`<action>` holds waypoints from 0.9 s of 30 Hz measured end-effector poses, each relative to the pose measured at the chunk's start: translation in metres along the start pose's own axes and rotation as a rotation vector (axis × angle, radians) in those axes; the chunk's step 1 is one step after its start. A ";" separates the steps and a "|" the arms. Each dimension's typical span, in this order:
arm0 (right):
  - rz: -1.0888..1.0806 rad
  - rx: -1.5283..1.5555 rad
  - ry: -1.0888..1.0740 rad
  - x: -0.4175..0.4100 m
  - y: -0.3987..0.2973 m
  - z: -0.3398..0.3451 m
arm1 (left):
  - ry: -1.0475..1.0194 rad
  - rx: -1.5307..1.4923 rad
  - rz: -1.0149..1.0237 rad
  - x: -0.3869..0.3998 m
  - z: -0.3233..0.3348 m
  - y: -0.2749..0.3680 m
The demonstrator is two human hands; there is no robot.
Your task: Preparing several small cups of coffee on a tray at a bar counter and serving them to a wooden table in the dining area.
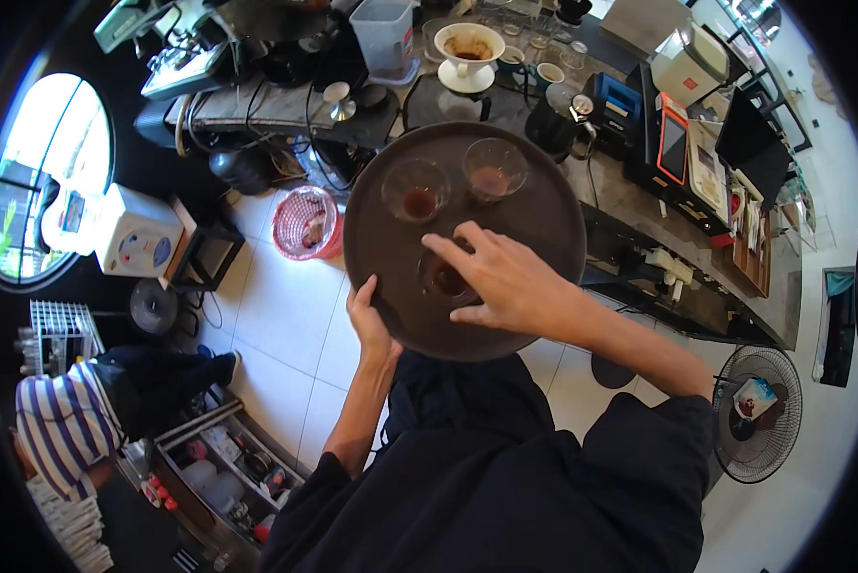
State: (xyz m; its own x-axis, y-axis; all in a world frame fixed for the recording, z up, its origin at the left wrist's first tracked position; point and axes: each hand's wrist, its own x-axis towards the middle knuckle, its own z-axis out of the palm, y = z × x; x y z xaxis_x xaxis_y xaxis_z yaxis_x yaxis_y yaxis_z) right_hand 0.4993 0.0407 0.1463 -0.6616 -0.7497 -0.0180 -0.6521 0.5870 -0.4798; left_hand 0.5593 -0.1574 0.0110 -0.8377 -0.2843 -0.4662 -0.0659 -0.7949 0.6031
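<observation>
A round dark brown serving tray (393,247) is held level in front of me. My left hand (371,319) grips its near left edge, thumb on top and fingers underneath, out of sight. Three small clear glasses stand on it, each with a little reddish-brown liquid. The left glass (416,193) and the right glass (495,172) are near the far side. Over the near glass (439,281) hovers my right hand (504,279), fingers spread around its rim and partly covering it; whether they touch it is hard to see.
Beyond the tray, a counter holds a white pour-over dripper (468,61), a dark kettle (554,118) and a payment terminal (672,140). A pink wastebasket (303,225) stands on the floor. A person in a striped shirt (67,422) bends near an open drawer (221,465). At right is a fan (758,437).
</observation>
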 end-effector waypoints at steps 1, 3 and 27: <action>0.012 -0.007 0.007 0.000 0.001 -0.003 | -0.014 0.001 -0.009 0.002 -0.005 0.002; -0.039 -0.006 0.014 -0.002 0.001 -0.014 | -0.006 0.008 -0.032 0.006 -0.010 0.005; 0.747 -0.270 -0.127 0.179 0.438 -0.104 | 0.182 0.126 -0.017 0.051 -0.038 0.055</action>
State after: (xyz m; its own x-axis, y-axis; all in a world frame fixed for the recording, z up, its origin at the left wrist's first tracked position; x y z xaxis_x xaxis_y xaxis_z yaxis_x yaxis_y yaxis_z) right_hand 0.0567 0.1953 0.0242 -0.9218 -0.1495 -0.3576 -0.1320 0.9886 -0.0731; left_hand 0.5337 -0.2359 -0.0040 -0.7248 -0.3727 -0.5794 -0.1562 -0.7303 0.6650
